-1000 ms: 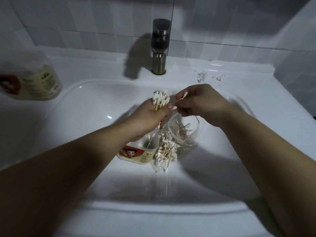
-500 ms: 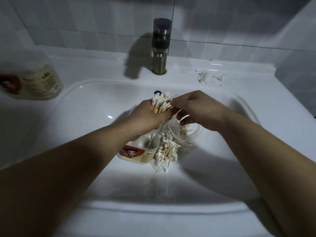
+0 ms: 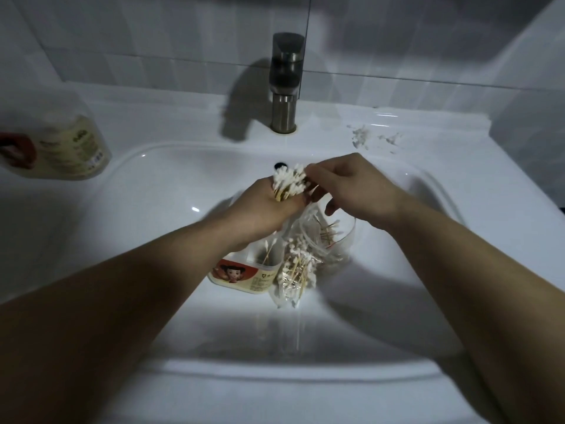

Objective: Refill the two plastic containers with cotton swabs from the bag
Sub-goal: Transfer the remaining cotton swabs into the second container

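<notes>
Left hand point(image 3: 269, 209) gripped swabs point(image 3: 289, 185); right hand point(image 3: 351, 185) pinched their tips from 3 o'clock. Bag point(image 3: 298, 270) and containers point(image 3: 244, 276) lay at 6 o'clock.

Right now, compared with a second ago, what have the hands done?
The right hand moved left until its fingers reached the tips of the swab bundle; its single pinched swab no longer shows apart. The left hand still grips the bundle. The labelled container, clear container and bag stayed in the sink.

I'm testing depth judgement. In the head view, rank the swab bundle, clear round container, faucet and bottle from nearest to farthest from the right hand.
1. swab bundle, against the right hand
2. clear round container, just beneath
3. faucet, behind the basin
4. bottle, far left counter
</notes>
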